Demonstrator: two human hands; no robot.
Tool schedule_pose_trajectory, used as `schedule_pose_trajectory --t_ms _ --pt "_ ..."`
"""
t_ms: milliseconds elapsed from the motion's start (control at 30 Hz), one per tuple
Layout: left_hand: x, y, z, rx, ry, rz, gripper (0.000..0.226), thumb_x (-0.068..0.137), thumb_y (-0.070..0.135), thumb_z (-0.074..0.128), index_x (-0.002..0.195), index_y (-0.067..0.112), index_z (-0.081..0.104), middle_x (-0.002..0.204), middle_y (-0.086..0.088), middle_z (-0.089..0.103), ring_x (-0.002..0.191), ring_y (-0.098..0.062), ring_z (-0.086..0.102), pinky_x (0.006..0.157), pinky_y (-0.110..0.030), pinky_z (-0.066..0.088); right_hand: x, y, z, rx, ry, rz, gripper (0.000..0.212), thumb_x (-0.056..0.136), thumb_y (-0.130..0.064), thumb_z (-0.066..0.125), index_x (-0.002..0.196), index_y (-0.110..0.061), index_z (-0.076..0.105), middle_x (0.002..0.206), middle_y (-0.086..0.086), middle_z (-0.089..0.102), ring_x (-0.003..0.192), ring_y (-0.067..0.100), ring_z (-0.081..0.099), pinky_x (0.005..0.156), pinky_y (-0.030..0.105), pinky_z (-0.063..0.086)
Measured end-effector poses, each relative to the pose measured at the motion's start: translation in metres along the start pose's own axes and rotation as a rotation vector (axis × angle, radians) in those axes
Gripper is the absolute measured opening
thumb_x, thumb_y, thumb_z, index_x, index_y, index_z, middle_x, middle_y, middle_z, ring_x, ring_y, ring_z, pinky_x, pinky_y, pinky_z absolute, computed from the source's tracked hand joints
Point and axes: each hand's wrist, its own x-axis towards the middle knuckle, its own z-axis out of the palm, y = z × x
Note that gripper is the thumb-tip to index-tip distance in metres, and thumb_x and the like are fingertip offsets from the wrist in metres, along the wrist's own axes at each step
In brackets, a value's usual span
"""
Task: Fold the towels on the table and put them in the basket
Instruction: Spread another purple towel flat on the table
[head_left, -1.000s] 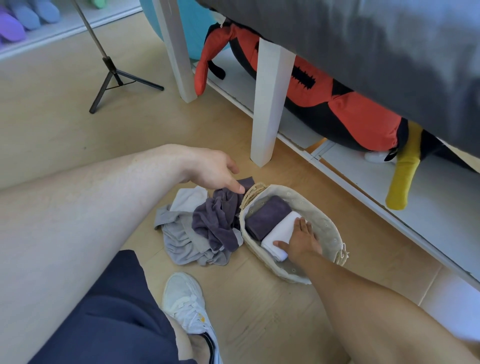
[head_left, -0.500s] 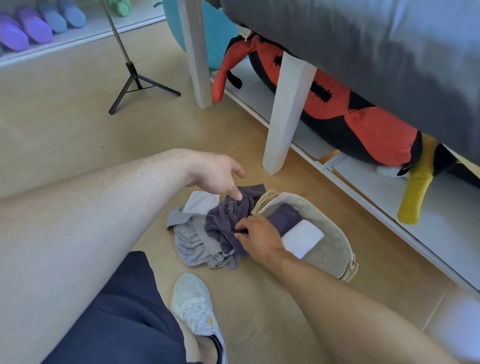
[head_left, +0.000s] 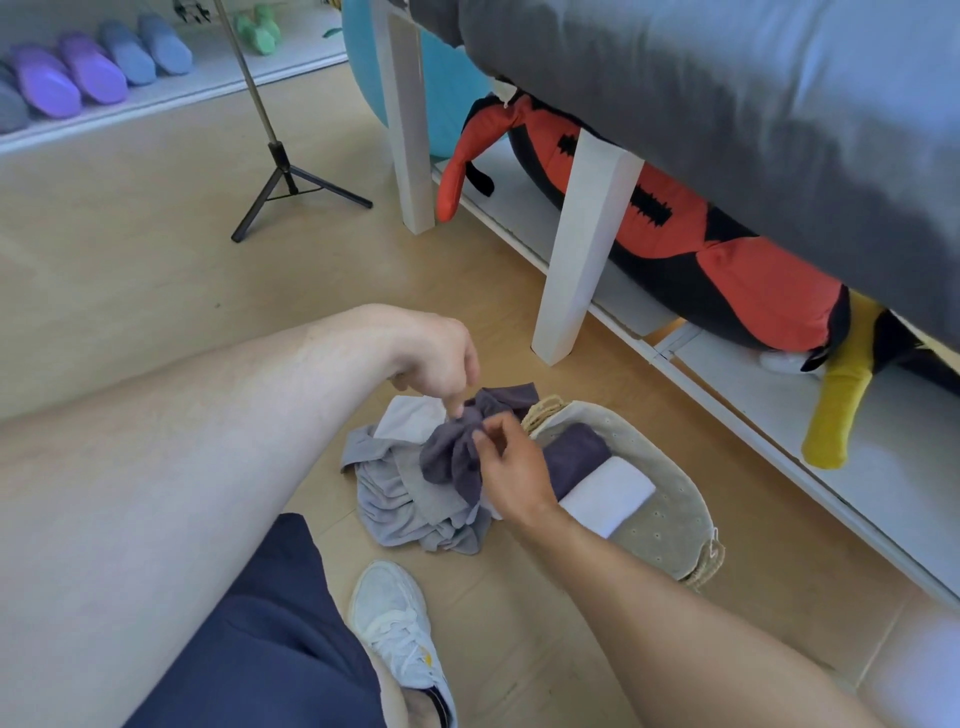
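Observation:
A crumpled dark purple towel (head_left: 452, 452) lies on top of a heap of light grey towels (head_left: 400, 499) on the wooden floor. My left hand (head_left: 441, 364) pinches the purple towel's upper part from above. My right hand (head_left: 511, 467) pinches the same towel from the right. Just right of the heap stands an oval woven basket (head_left: 670, 525) with a beige liner. Inside it lie a folded dark purple towel (head_left: 576, 452) and a folded white towel (head_left: 608, 493).
A white table leg (head_left: 582, 249) stands behind the basket, another (head_left: 410, 114) further back. A red and black plush toy (head_left: 701, 249) lies under the grey-covered table. A black tripod (head_left: 280, 171) stands at the back left. My white shoe (head_left: 400, 629) is near the heap.
My right hand left the folded white towel in the basket and moved left to the crumpled purple towel. My left hand closed its fingers on that towel. The camera view shifted a little.

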Motion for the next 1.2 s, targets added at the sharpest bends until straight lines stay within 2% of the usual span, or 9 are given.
schedule_pose_trajectory --t_ms 133,267,433,533,700,833,967,1100,1200 --pt "-0.007 0.007 -0.003 0.051 0.05 0.04 0.053 0.08 0.028 0.083 0.126 0.016 0.059 0.122 -0.001 0.067 0.115 -0.027 0.062 0.098 -0.045 0.053 0.002 -0.07 -0.038 0.396 0.155 -0.069 0.011 0.099 -0.029 0.06 0.099 -0.019 0.064 0.092 -0.001 0.074 0.087 0.019 0.07 0.073 0.041 0.058" --pt "-0.018 0.016 -0.012 -0.206 0.421 0.269 0.044 0.071 0.031 0.088 0.103 0.021 0.059 0.096 0.005 0.067 0.095 -0.018 0.065 0.086 -0.04 0.056 -0.006 -0.12 -0.088 0.579 0.199 -0.116 0.016 0.099 -0.023 0.063 0.106 -0.01 0.069 0.092 0.005 0.077 0.073 0.016 0.07 0.06 0.036 0.057" --pt "-0.038 0.031 -0.018 -0.54 0.691 0.51 0.009 0.084 0.027 0.079 0.082 0.025 0.07 0.08 0.007 0.075 0.08 -0.012 0.072 0.079 -0.036 0.059 -0.024 -0.16 -0.136 0.595 0.169 -0.277 0.019 0.097 -0.024 0.066 0.11 -0.011 0.072 0.098 0.002 0.077 0.087 0.008 0.07 0.077 0.026 0.056" --pt "-0.049 0.038 -0.019 -0.586 0.769 0.551 0.014 0.092 0.021 0.07 0.078 0.023 0.071 0.074 0.004 0.075 0.07 -0.008 0.071 0.072 -0.032 0.057 -0.035 -0.174 -0.153 0.462 0.151 -0.362 0.023 0.09 -0.025 0.075 0.113 -0.02 0.073 0.099 -0.004 0.077 0.092 0.007 0.071 0.082 0.023 0.055" --pt "-0.064 0.046 -0.018 -0.658 0.741 0.59 0.024 0.096 0.039 0.056 0.087 0.021 0.07 0.083 0.0 0.075 0.085 -0.022 0.072 0.086 -0.05 0.057 -0.05 -0.183 -0.176 0.301 0.138 -0.369 0.018 0.094 -0.03 0.07 0.11 -0.025 0.077 0.099 -0.007 0.078 0.098 0.01 0.072 0.091 0.037 0.059" --pt "-0.081 0.068 -0.018 -0.71 0.728 0.582 0.035 0.101 0.036 0.05 0.083 0.009 0.063 0.075 0.002 0.065 0.073 -0.012 0.057 0.076 -0.035 0.045 -0.069 -0.195 -0.193 0.116 0.205 -0.39 0.018 0.102 -0.028 0.057 0.102 -0.023 0.075 0.082 -0.018 0.073 0.076 -0.005 0.066 0.067 0.014 0.049" --pt "-0.107 0.09 -0.021 -1.078 0.627 0.608 0.039 0.105 0.035 0.048 0.079 0.027 0.076 0.083 0.013 0.077 0.085 -0.002 0.07 0.09 -0.029 0.052 -0.091 -0.213 -0.222 -0.061 0.136 -0.359 0.025 0.1 -0.042 0.057 0.089 -0.024 0.071 0.082 -0.01 0.074 0.077 0.004 0.068 0.073 0.027 0.053" --pt "-0.136 0.1 -0.03 -1.07 0.514 0.744 0.051 0.091 0.05 0.065 0.076 0.001 0.066 0.08 -0.011 0.073 0.071 -0.024 0.067 0.073 -0.035 0.052 -0.131 -0.23 -0.277 -0.173 0.035 -0.308 0.052 0.086 -0.059 0.07 0.069 -0.012 0.054 0.059 -0.005 0.049 0.053 0.008 0.043 0.052 0.022 0.034" --pt "-0.147 0.11 -0.036 -0.837 0.438 0.801 0.059 0.072 0.058 0.078 0.058 0.019 0.035 0.058 -0.002 0.035 0.053 -0.013 0.033 0.051 -0.025 0.029 -0.167 -0.24 -0.323 -0.328 -0.108 -0.231 0.056 0.082 -0.06 0.073 0.079 -0.005 0.065 0.072 0.007 0.066 0.064 0.011 0.059 0.063 0.028 0.047"
